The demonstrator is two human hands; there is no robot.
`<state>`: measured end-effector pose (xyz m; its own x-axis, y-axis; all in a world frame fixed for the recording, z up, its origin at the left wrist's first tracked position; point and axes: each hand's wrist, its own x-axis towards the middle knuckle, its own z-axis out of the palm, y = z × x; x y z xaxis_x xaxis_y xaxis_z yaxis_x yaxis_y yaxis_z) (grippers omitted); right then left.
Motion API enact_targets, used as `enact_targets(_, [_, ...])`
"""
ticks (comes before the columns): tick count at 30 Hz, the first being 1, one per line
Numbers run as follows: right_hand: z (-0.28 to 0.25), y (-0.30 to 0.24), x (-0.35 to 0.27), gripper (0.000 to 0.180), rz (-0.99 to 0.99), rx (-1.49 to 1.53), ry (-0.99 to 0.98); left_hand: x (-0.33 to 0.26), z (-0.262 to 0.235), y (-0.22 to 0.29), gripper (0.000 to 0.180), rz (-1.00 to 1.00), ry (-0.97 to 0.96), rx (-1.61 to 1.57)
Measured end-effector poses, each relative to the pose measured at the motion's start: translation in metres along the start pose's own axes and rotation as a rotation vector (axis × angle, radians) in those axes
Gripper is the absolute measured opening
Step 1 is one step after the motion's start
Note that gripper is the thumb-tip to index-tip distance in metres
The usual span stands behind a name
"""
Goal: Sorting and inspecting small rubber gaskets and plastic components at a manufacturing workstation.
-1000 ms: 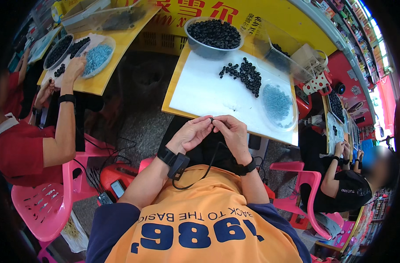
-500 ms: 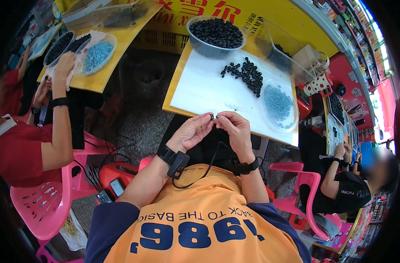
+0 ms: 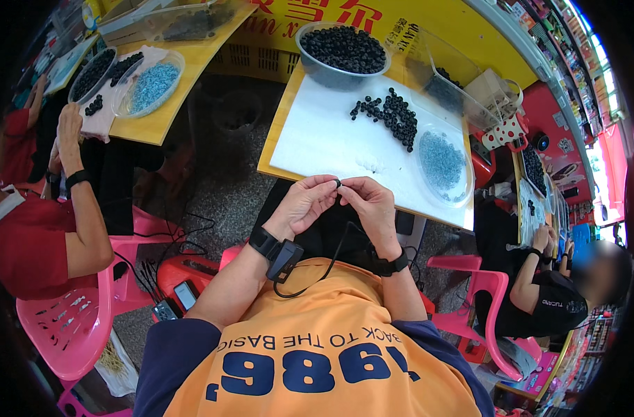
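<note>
My left hand [image 3: 307, 204] and my right hand [image 3: 370, 207] meet fingertip to fingertip just off the table's near edge. Between them is a small round black piece [image 3: 338, 183], gripped by the left thumb and finger, with the right thumb and fingertips pinched against it. Whether the right fingers hold a second tiny part is hidden. Beyond my hands, a loose pile of similar black pieces [image 3: 398, 121] lies on a white sheet [image 3: 310, 132]. To its right sits a clear round tray [image 3: 460, 201] of small light-blue pieces [image 3: 441, 161].
A bowl [image 3: 331, 75] heaped with black pieces stands at the table's far side, beside a clear box [image 3: 463, 104]. A red polka-dot mug [image 3: 503, 133] is at the right. Co-workers sit left and right on pink chairs [image 3: 60, 326]. Cables [image 3: 171, 243] lie at the left.
My hands have drawn together, and the fingertips now close over the black piece. At the left, a co-worker's hand has pulled back from the trays toward their body.
</note>
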<state>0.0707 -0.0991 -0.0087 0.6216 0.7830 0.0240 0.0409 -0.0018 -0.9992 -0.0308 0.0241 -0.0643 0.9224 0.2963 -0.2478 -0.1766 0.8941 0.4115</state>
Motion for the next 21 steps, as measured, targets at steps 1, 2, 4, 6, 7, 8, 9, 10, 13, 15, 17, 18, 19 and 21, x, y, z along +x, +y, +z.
enact_targets(1, [0.0, -0.001, 0.0, 0.014, -0.002, -0.044, 0.005, 0.0, -0.001, 0.001, 0.017, -0.001, -0.006, 0.018])
enact_targets(2, [0.0, -0.001, -0.001, 0.015, -0.003, -0.089, 0.01, -0.001, -0.002, 0.001, 0.018, -0.002, -0.012, 0.036])
enact_targets(4, [0.002, -0.002, -0.002, 0.015, -0.027, -0.129, 0.02, -0.002, -0.001, 0.003, 0.018, 0.0, -0.006, 0.072])
enact_targets(6, [0.0, -0.003, -0.003, 0.016, -0.05, -0.17, 0.032, -0.002, 0.002, 0.005, 0.018, 0.001, -0.002, 0.107])
enact_targets(7, [-0.003, -0.003, -0.003, 0.019, -0.048, -0.215, 0.024, -0.003, 0.004, 0.006, 0.019, 0.0, -0.02, 0.1])
enact_targets(8, [-0.006, -0.004, -0.002, 0.023, -0.047, -0.261, 0.015, -0.003, 0.006, 0.007, 0.019, -0.001, -0.04, 0.092])
enact_targets(9, [-0.008, -0.005, -0.002, 0.023, -0.047, -0.259, 0.015, -0.004, 0.006, 0.008, 0.019, -0.001, -0.038, 0.094])
enact_targets(10, [-0.009, -0.008, -0.001, 0.028, -0.091, -0.314, -0.032, -0.006, 0.007, 0.009, 0.019, -0.031, -0.064, 0.09])
enact_targets(13, [-0.009, -0.011, -0.001, 0.035, -0.153, -0.323, -0.123, -0.006, 0.0, 0.007, 0.018, -0.103, -0.111, 0.06])
enact_targets(15, [-0.01, -0.011, -0.001, 0.037, -0.171, -0.278, -0.167, -0.005, -0.003, 0.005, 0.018, -0.144, -0.132, 0.034])
enact_targets(17, [-0.013, -0.009, 0.0, 0.035, -0.21, -0.332, -0.206, -0.005, -0.003, 0.005, 0.022, -0.16, -0.161, 0.038])
enact_targets(18, [-0.013, -0.008, 0.0, 0.035, -0.209, -0.333, -0.205, -0.004, -0.003, 0.005, 0.022, -0.161, -0.163, 0.038])
enact_targets(19, [-0.013, -0.008, 0.0, 0.034, -0.216, -0.321, -0.204, -0.004, -0.003, 0.004, 0.025, -0.16, -0.166, 0.037])
enact_targets(21, [-0.014, -0.006, -0.001, 0.033, -0.223, -0.308, -0.203, -0.003, -0.003, 0.005, 0.029, -0.159, -0.169, 0.037])
